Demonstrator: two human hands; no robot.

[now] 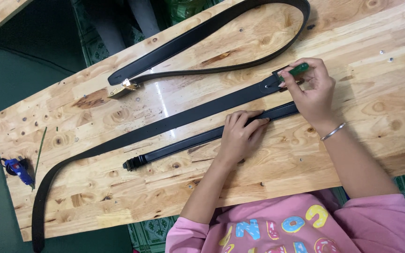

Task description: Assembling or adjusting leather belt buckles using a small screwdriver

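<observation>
Pale knotty pine makes up the tabletop point(118, 197), which runs slantwise across the view and carries everything else. Longest on it is a black leather belt point(165, 124) lying flat, its long axis running from the lower left, where the tail droops over the tabletop's edge, up to the right, where its end reaches the right hand. A second black belt point(221, 21) lies looped beyond it, doubled back on itself with a gold buckle point(123, 88) at its left end, well apart from both hands. Just nearer than the long belt, a shorter black strap point(188, 143) lies parallel, with a dark clasp at its lower-left end. The left hand point(241, 133) rests palm-down with fingers spread flat, pressing on this strap and touching the long belt's edge; its grip is open, closed around nothing. The right hand point(311, 86) has its fingertips pinched shut on a small green-handled tool point(298, 70), set against the long belt's end. A blue glue gun point(17, 169) lies at the far left edge.
</observation>
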